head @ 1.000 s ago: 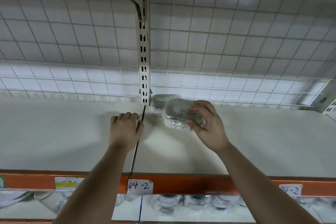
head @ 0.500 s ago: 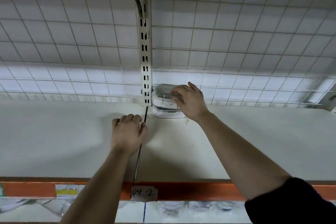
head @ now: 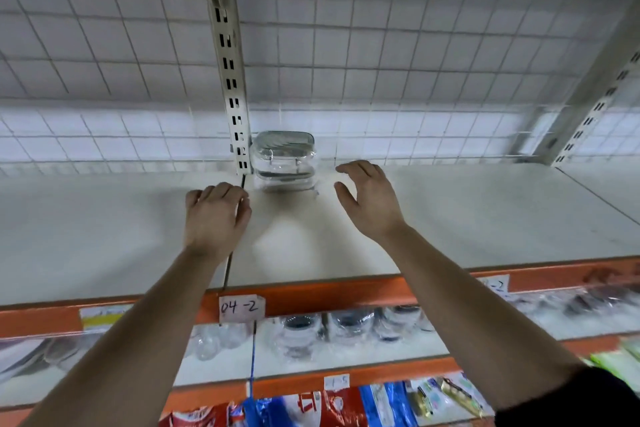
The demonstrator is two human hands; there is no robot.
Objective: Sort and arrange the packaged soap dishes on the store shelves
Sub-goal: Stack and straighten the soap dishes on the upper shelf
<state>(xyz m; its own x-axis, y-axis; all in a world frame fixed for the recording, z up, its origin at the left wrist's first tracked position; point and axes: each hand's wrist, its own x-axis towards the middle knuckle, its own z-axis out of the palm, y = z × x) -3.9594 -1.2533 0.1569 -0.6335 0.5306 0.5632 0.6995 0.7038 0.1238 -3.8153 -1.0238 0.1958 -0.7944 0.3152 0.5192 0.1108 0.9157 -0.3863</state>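
Right hand (head: 367, 201) hovers open just to the right of the stacked soap dishes (head: 284, 159), fingers spread and loosely bent, touching nothing. Left hand (head: 214, 215) rests knuckles-down on the upper shelf (head: 450, 218) with its fingers curled under; I see nothing in it. The dishes sit two high in clear wrap at the back of that shelf, tight beside the slotted upright (head: 232, 80) and near the wire grid (head: 381, 45).

From where I stand the stack looks placed, and the job now seems to be leaving it square. The wrap looks slippery, so the top dish may slide if nudged. A light touch on both ends would check that it sits level. The next pack would do best set just beside this stack along the back. More wrapped packs (head: 346, 326) lie on the shelf below, under the label "04 -2" (head: 241, 307).
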